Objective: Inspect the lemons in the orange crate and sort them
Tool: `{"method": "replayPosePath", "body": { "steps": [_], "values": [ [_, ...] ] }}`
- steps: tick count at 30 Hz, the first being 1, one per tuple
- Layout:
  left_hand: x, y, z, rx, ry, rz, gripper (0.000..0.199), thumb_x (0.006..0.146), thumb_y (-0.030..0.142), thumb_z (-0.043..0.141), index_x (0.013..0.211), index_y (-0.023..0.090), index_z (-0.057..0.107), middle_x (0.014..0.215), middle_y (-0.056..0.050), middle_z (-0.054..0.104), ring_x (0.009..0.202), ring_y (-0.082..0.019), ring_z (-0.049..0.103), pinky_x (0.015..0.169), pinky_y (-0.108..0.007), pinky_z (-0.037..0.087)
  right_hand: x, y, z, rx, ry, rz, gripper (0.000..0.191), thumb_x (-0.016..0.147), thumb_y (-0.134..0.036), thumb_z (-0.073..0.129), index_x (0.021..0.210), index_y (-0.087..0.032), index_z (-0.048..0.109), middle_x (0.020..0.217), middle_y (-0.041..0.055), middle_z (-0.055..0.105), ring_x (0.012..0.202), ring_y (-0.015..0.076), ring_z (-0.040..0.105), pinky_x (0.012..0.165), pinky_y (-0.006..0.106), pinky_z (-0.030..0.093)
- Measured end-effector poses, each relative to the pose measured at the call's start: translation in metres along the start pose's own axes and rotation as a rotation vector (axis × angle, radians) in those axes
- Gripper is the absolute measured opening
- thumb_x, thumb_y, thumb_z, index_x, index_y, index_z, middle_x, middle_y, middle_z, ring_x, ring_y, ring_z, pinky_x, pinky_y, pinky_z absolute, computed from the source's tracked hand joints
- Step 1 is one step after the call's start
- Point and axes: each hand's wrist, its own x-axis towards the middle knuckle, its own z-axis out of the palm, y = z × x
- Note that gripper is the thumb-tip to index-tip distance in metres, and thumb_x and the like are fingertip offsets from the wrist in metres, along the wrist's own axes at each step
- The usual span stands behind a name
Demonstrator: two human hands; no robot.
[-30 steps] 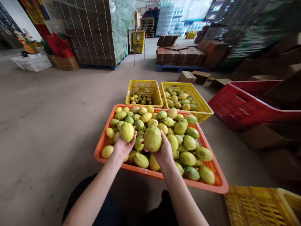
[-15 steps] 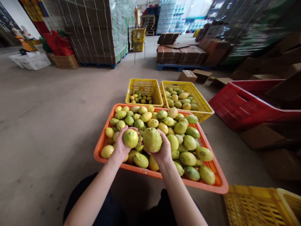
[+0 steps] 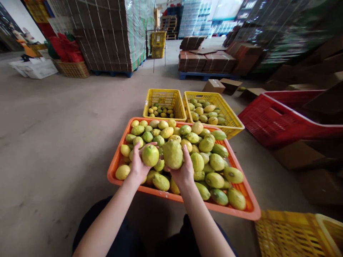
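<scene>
Hiding most of the fingers behind it, the larger fruit (image 3: 173, 154) sits in the grip of the right hand (image 3: 184, 171), whose thumb shows along its side. The left hand (image 3: 139, 167) is curled around the smaller fruit (image 3: 150, 155), its far fingertips only partly visible. Both fruits are held above the orange tray (image 3: 166, 195), side by side; their undersides are out of sight. The many fruits (image 3: 215, 180) heaped in the tray cover most of its floor, and the lower layers cannot be made out. Beyond the tray, the small yellow crate (image 3: 163, 94) and the wide yellow crate (image 3: 229, 119) have their lower parts blocked from view. Right of the tray, the red crate (image 3: 262, 123) is cut off by the frame, as is the slatted yellow crate (image 3: 289, 233) near its right corner. The larger fruit is dull yellow-green, rounded and lumpy; the smaller is brighter, smoother and yellow-green, with a small darker spot facing up.
</scene>
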Motion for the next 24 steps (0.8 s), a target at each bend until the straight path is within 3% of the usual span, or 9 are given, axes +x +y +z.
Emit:
{"method": "replayPosePath", "body": {
  "steps": [5,9,13,19,24],
  "values": [
    [-0.002,0.004,-0.001,-0.117,0.079,-0.048,0.041,0.097,0.038,0.054,0.126,0.015,0.072,0.102,-0.014,0.080,0.096,-0.031,0.079,0.077,-0.040,0.068,0.001,0.002,-0.002,-0.010,-0.013,-0.001,0.049,0.078,-0.068,0.079,0.102,-0.027,0.071,0.086,0.0031,0.076,0.097,0.0333,0.078,0.067,0.042,0.066],
    [0.000,0.003,0.000,-0.184,0.098,-0.083,0.042,0.104,0.033,0.049,0.134,0.012,0.067,0.100,-0.015,0.079,0.090,-0.026,0.080,0.068,-0.030,0.067,0.003,0.001,-0.007,0.026,-0.001,0.015,0.046,0.079,-0.063,0.081,0.107,-0.028,0.072,0.097,0.0042,0.080,0.099,0.0330,0.079,0.074,0.047,0.069],
    [0.003,0.004,0.004,-0.225,0.116,-0.165,0.046,0.111,0.039,0.041,0.137,0.009,0.064,0.094,-0.014,0.077,0.084,-0.021,0.080,0.056,-0.019,0.061,0.005,-0.002,-0.009,0.061,-0.035,0.050,0.046,0.079,-0.063,0.081,0.107,-0.027,0.072,0.098,0.0062,0.082,0.097,0.0325,0.080,0.070,0.044,0.070],
    [0.009,0.001,0.001,-0.144,0.106,-0.217,0.053,0.113,0.045,0.035,0.129,0.007,0.067,0.089,-0.014,0.077,0.072,-0.019,0.078,0.052,-0.020,0.058,0.006,-0.003,-0.007,0.054,-0.090,0.156,0.055,0.078,-0.073,0.077,0.099,-0.023,0.075,0.095,0.0090,0.082,0.087,0.0300,0.080,0.057,0.035,0.065],
    [0.018,-0.010,-0.006,-0.016,0.119,-0.143,0.042,0.109,0.045,0.043,0.122,0.015,0.068,0.114,-0.017,0.078,0.094,-0.024,0.080,0.058,-0.023,0.058,0.007,-0.005,-0.003,-0.002,-0.167,0.106,0.064,0.075,-0.080,0.075,0.104,-0.023,0.075,0.100,0.0088,0.081,0.088,0.0290,0.079,0.050,0.029,0.059]
  ]
}}
